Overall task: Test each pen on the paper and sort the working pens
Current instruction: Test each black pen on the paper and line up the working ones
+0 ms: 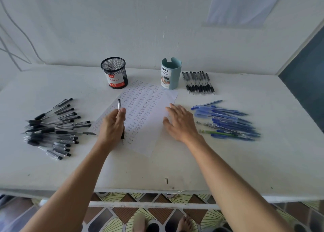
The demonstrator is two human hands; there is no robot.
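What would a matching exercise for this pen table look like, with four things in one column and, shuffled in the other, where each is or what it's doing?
Column one: 1 black mesh cup; 2 blue pens; 3 left hand; 4 right hand.
Column two: A rests open on the paper; B grips a black pen; C stands left of the teal desk organizer; D piled right of the paper.
Pairs: 1-C, 2-D, 3-B, 4-A.
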